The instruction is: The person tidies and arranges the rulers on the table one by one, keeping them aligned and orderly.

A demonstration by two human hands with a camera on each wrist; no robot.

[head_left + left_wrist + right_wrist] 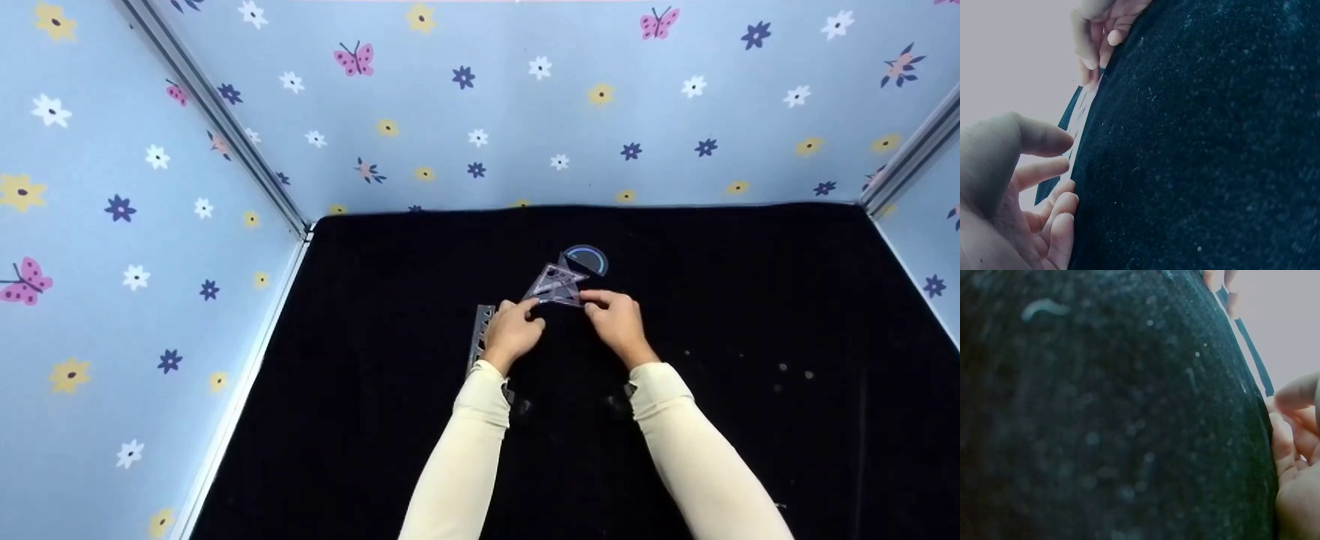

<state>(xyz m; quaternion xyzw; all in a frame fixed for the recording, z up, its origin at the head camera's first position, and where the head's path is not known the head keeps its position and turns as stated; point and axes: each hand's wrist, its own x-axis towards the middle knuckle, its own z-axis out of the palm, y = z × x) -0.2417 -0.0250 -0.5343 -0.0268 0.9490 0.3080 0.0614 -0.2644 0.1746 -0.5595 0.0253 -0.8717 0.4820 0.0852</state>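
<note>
Lying at the far left of the group on the black cloth [750, 420], a ruler [481, 337] runs its long axis toward and away from the person, just beside and partly under the left hand [513, 332], which does not appear to grip it. That hand has its fingers curled, with the thumb and forefinger tips reaching forward and to the right to the near-left corner of the triangles [556, 286], two clear set squares stacked one over the other. In the left wrist view the left fingers [1050, 169] lie loosely bent against the cloth's surface beside a thin clear edge; whether they actually pinch that edge cannot be told. The triangles lie flat, just ahead of both sets of fingertips and between them, their broad near edge running left to right across the gap between the hands. Beyond them, touching or slightly overlapped by their far tip, sits a protractor [586, 259]. The right hand [616, 321] mirrors the left: fingers curled, tips meeting the triangles' near-right corner, seemingly pinching it. In the right wrist view its fingertips [1292, 396] are bent at the clear edge. Both hands are about equally near the triangles, one at each near corner.
</note>
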